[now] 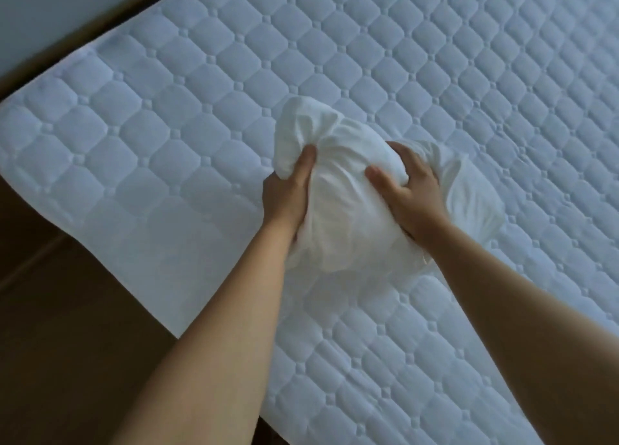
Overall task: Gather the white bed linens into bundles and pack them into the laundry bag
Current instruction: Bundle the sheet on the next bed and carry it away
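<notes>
Bundle: crumpled white cloth bundle (338, 190) — centre of frame, over white quilted mattress (167, 109).
Hands: left hand (288, 197) and right hand (407, 193) — both grip it.

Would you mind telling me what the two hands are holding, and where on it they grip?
Both hold one white linen bundle: the left hand grips its left side, the right hand its right.
</notes>
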